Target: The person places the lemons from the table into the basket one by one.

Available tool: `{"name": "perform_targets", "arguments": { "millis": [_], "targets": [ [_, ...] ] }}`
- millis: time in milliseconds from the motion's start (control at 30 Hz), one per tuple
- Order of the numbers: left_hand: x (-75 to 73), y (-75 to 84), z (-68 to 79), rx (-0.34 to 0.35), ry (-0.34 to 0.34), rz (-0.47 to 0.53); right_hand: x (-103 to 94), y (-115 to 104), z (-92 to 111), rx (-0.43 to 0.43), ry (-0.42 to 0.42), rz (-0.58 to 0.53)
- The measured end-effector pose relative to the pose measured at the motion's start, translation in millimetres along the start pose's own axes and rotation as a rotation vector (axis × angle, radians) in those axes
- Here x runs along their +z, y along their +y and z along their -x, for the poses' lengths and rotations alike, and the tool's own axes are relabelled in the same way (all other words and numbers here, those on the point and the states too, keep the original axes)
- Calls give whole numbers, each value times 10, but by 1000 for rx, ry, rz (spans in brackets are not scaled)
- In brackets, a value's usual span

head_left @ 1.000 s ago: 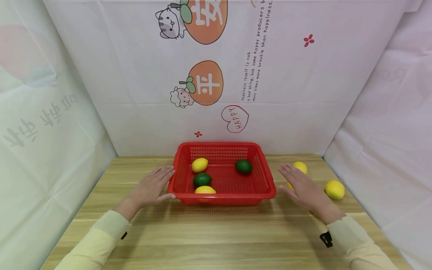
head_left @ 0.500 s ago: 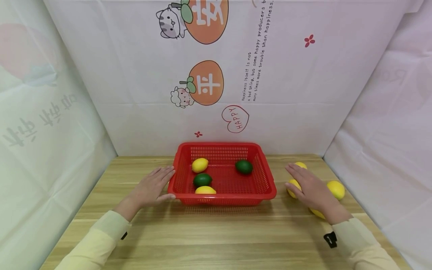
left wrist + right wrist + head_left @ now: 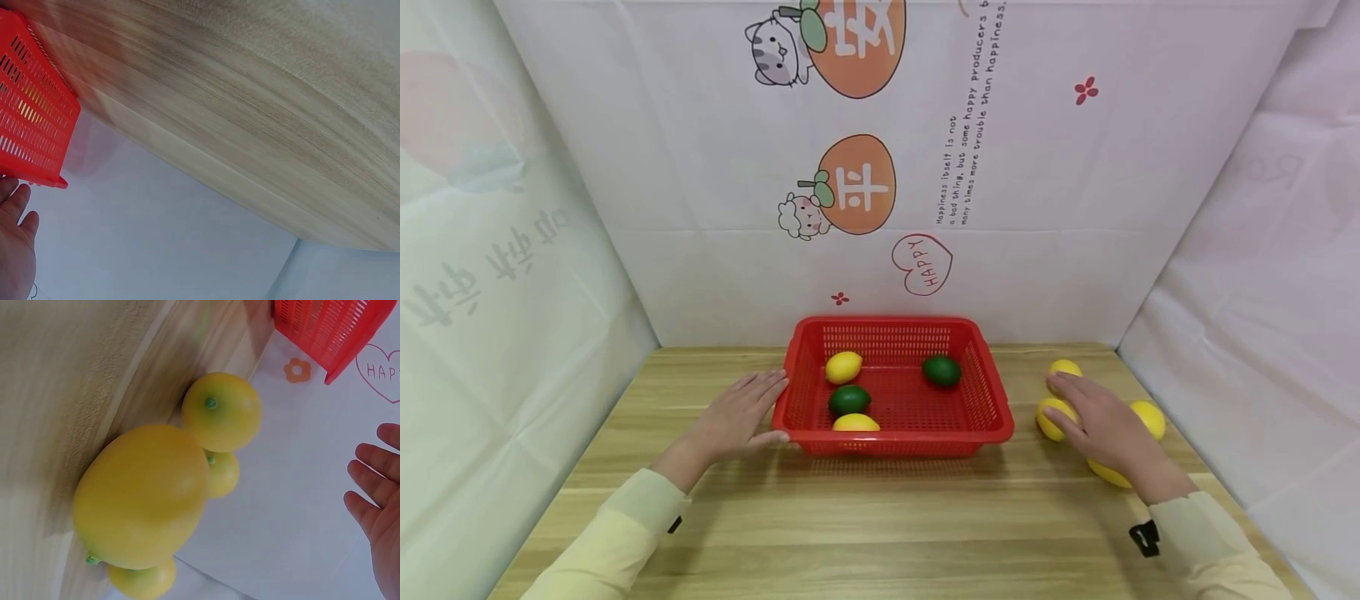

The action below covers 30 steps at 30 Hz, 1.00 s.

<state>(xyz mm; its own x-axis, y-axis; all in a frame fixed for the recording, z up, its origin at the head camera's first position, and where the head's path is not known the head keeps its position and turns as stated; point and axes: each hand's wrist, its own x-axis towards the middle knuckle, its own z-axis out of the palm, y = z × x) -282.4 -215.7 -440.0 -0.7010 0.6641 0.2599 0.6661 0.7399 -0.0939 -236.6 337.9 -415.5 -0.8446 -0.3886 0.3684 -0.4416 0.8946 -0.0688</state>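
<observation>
A red plastic basket (image 3: 895,436) with slotted walls stands at the back middle of the table. Inside lie two yellow lemons (image 3: 844,367) and two dark green lime-like fruits (image 3: 942,371). My left hand (image 3: 733,423) is at the basket's left rim, fingers straight, fingertips at the edge. Over at the right, my right hand (image 3: 1108,429) hovers palm down above a group of rounded yellow fruits (image 3: 1056,419), holding none of them. From the right wrist, a large yellow fruit (image 3: 140,497) fills the middle, with smaller-looking ones (image 3: 222,412) behind it.
The wood-grain table (image 3: 850,533) reaches toward the person. White printed cloth (image 3: 1022,275) closes off the back and both sides. One yellow fruit (image 3: 1148,418) lies near the right cloth wall.
My right hand has moved right, away from the basket, and now lies over the yellow fruits. The left hand and basket have stayed put.
</observation>
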Motion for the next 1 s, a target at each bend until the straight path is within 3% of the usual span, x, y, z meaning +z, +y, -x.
{"name": "perform_targets", "arguments": {
  "millis": [333,700,1000],
  "targets": [
    [15,-1,8,-13,-21,-1,34,144,162,55,-10,17],
    [16,-2,5,-3,14,-2,83,318,348,50,16,7],
    [33,-2,4,-11,8,-11,77,375,436,117,-95,10]
  ]
}}
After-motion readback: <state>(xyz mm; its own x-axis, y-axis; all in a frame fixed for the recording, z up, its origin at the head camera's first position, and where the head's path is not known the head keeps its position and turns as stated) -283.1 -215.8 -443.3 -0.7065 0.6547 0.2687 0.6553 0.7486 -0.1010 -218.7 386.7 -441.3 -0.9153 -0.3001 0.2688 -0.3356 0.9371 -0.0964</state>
